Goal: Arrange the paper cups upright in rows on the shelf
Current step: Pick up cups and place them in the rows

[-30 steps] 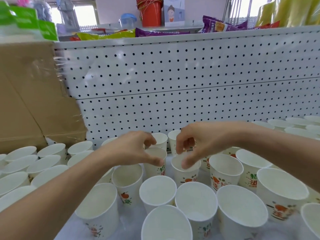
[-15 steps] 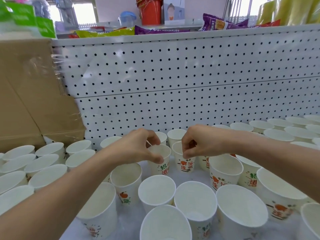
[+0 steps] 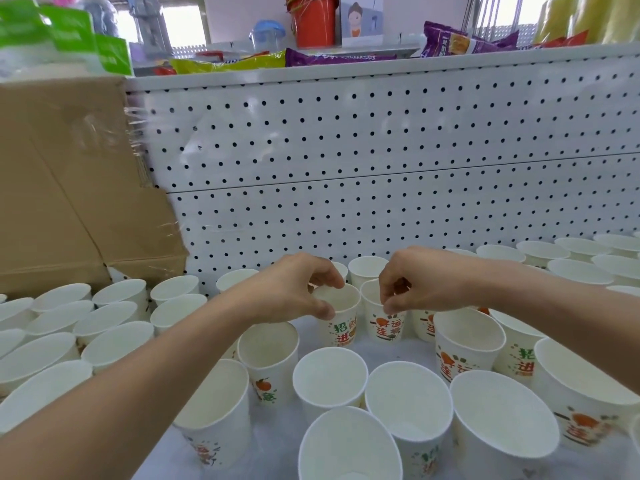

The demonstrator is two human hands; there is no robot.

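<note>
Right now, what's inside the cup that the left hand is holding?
Only its bare white inner wall shows in the cup. The left hand grips its rim, and the near wall hides the bottom.

light: bright, even, soft | source: daylight from blown-out windows (image 3: pixel 181 26) above the pegboard (image 3: pixel 381 140) | shadows: faint, among paper cups (image 3: pixel 330 379) below the pegboard | glare: sheen on box tape (image 3: pixel 138 140) left of it | lens: wide-angle bowing, edges soft

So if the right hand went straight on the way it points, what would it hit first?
Probably the green-lettered cup in the left hand's grip, beside the orange-print cup the right hand pinches; depth unclear.
</note>
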